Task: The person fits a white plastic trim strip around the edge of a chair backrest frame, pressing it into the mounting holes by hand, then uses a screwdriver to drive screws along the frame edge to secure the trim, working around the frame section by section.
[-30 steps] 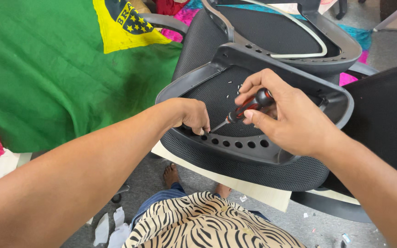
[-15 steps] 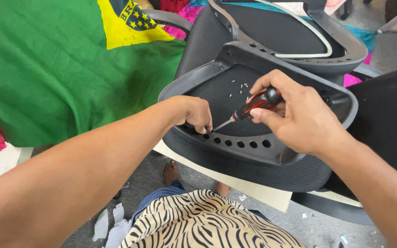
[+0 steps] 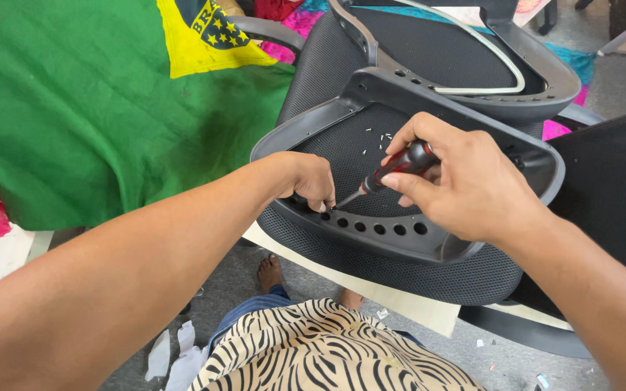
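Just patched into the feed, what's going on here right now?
A person is working on a black mesh chair back propped in front of them. The right hand holds a red-and-black screwdriver, its tip at the row of holes in the lower frame rim. The left hand pinches at the rim beside the tip. A green cloth lies to the left.

Grey floor (image 3: 255,289) — white paper scraps (image 3: 172,355) lie on it.

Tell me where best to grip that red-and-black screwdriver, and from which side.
Grip the screwdriver by its thick handle at the upper right end, coming from the right, as the right hand does. The thin shaft slants down-left, tip at the chair frame's row of holes, where the left hand crowds it.
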